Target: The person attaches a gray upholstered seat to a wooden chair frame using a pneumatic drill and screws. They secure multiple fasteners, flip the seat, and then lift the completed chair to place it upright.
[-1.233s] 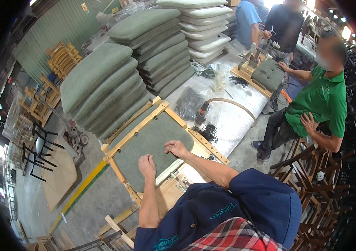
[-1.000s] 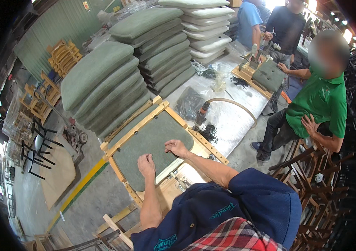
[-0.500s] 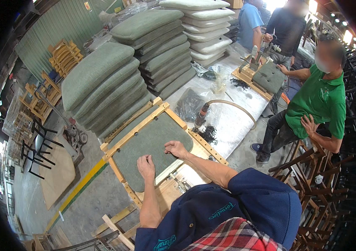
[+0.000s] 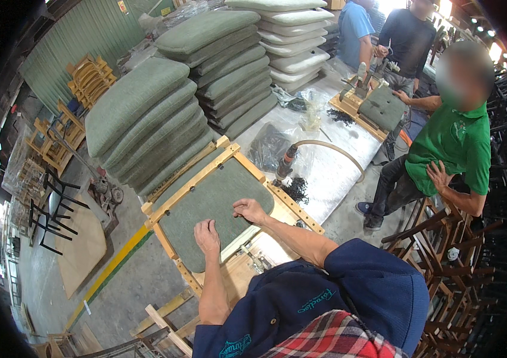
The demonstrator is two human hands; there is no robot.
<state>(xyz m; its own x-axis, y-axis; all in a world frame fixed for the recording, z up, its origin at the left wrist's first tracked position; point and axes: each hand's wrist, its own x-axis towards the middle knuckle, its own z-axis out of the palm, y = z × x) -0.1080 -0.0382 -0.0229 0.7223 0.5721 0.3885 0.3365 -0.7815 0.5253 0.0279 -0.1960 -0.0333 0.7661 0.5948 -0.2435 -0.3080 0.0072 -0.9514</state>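
A grey-green upholstered seat pad (image 4: pixel 205 200) lies flat inside a wooden frame jig (image 4: pixel 205 173) in front of me. Over the pad's near left part is my left hand (image 4: pixel 207 237), its fingers bent and drawn together. To its right, my right hand (image 4: pixel 251 212) also hovers above or touches the pad, thumb and fingertips close in a pinch. Whatever either hand holds is too small or hidden to name. A metal toggle clamp (image 4: pixel 257 260) sits on the jig's near board, below my right forearm.
An orange-and-dark power tool (image 4: pixel 287 164) with a hose stands beside black small parts (image 4: pixel 295 190) on the table. Stacks of green cushions (image 4: pixel 140 113) and white cushions (image 4: pixel 292 42) rise behind. At right stands a person in green (image 4: pixel 453 149), a hand near another jig's cushion (image 4: pixel 382 108). Chair frames (image 4: pixel 444 268) crowd the right.
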